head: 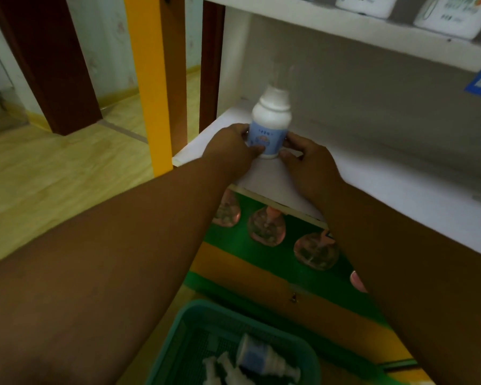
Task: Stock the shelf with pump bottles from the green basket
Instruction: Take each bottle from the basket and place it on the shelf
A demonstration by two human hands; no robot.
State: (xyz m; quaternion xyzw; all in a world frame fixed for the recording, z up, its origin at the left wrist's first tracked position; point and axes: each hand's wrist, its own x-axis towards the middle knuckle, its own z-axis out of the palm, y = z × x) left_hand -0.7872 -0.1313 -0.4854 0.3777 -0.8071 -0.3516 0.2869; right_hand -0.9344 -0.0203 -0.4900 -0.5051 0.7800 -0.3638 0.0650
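Pump bottle upright at frame centre on white shelf, long axis vertical, pump up. Left hand and right hand grasp its base.

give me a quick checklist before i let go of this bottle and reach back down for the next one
1. Bottle upright: ok, the white pump bottle stands straight on the white shelf.
2. Base fully on the shelf: ok, it sits back from the front edge.
3. Grip: ok, left hand and right hand each hold one side of it.
4. Pump head intact: cannot tell, the top is blurred.
5. Room beside it: ok, the shelf to its right is bare.
6. More stock: ok, the green basket holds at least one lying bottle.
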